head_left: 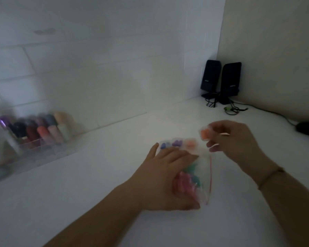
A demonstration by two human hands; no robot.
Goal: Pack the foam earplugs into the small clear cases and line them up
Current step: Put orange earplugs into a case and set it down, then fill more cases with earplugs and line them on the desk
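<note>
Pinching a small clear case [204, 133] with orange earplugs inside, the right hand [234, 139] holds it just above the worktop [96, 175], to the right of a row of three filled cases [178, 145]. The left hand [166, 175] lies with fingers straight, resting on a clear bag [194, 177] of loose pink and green earplugs. A case like this is probably light, stiff and slick, so gripping its two flat sides near the middle should suit; the foam plugs look soft and squashy, and a gentle fingertip pinch on one end should do.
</note>
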